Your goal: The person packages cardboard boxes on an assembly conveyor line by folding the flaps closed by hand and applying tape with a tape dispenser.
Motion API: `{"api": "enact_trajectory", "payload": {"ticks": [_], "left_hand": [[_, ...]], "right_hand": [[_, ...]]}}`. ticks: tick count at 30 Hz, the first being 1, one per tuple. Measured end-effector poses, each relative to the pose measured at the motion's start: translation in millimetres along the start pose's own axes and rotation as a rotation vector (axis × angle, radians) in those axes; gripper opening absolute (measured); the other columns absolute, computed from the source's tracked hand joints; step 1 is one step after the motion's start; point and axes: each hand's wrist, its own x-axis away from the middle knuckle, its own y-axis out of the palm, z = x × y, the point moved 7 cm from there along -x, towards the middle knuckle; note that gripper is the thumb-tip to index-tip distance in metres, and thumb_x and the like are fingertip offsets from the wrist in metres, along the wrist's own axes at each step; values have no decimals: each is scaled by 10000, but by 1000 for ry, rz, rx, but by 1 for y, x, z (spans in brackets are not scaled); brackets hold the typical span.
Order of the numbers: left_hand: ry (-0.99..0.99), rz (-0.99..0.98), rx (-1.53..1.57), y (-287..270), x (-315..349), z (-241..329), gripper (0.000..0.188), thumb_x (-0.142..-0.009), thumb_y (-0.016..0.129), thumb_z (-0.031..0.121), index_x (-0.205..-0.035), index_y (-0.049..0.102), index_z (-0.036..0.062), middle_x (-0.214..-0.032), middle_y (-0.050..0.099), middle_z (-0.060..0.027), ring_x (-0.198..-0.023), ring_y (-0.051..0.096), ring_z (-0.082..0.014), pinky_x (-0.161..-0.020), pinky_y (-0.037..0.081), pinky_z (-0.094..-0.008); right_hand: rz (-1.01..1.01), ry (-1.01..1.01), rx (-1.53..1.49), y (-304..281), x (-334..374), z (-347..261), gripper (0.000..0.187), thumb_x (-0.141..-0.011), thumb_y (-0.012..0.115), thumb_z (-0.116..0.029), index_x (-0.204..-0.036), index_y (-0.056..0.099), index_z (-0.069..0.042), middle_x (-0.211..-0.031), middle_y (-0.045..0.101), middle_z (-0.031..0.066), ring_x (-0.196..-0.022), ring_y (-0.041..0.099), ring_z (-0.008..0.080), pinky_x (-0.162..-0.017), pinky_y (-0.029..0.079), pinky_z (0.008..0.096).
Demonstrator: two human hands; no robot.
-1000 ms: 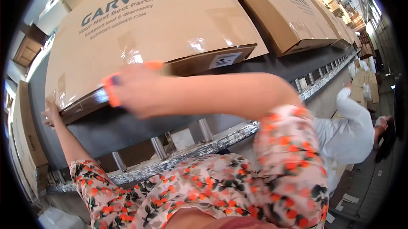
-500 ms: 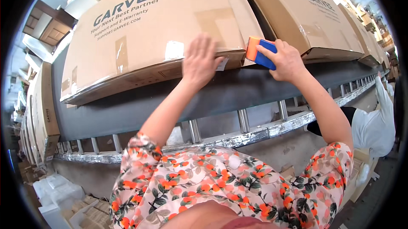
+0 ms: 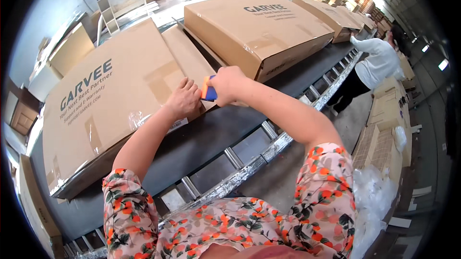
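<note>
A large flat cardboard box (image 3: 125,95) lies at my left on the dark conveyor belt (image 3: 197,139), with strips of clear tape on its top and near edge. My left hand (image 3: 183,99) grips its near right corner, fingers bent over the top and thumb hidden. Held in my right hand (image 3: 230,85) is a small blue-and-orange hand tool (image 3: 208,91), whose exact kind I cannot make out. The tool's orange end is beside the left fingertips at the corner. A white label (image 3: 178,124) shows on the box's near side, below my left wrist.
A second cardboard box (image 3: 249,30) sits to the right, with a plain cardboard piece (image 3: 185,50) in the gap. Metal rollers (image 3: 234,159) and a worn rail (image 3: 254,165) run along the near side. Farther right, a person in white (image 3: 377,62) stands by the line.
The view has swung to the right. My left hand has gone from flat and moving over the box's near edge to curled at its corner. The tool is now close beside it.
</note>
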Motion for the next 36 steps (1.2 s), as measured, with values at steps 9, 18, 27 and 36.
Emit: {"api": "enact_trajectory", "payload": {"ticks": [9,18,27,36], "left_hand": [[44,395,-59,6,11,0,238,-827,552,200,-915,610,-13,-1043,601,-164,-1101,529,-321,-1025,368,-418],[122,285,-208,40,29,-6,163,-843,547,243,-843,691,167,-868,659,-83,-990,589,-255,-953,386,-399],[-591,237,-191,-18,439,-145,959,-633,756,551,-1318,436,-40,-1366,469,-206,-1285,424,-393,-1078,345,-474],[-694,368,-330,-24,496,-162,866,-754,636,603,-1318,459,-30,-1378,474,-193,-1295,434,-355,-1065,350,-469]], "right_hand": [[65,131,231,71,51,15,572,-655,693,-275,-1206,569,-178,-1024,548,199,-904,592,341,-735,507,410],[525,121,-985,-53,37,-22,659,-679,738,-267,-1283,578,-57,-1004,688,117,-828,674,198,-754,536,326],[-86,-278,-2257,-50,-137,-179,390,-730,625,-142,-1098,582,-20,-961,634,86,-885,632,196,-844,522,336],[272,-128,-1195,-64,-217,-189,562,-754,674,-522,-1032,699,-35,-1009,680,160,-963,631,270,-891,490,366]]}}
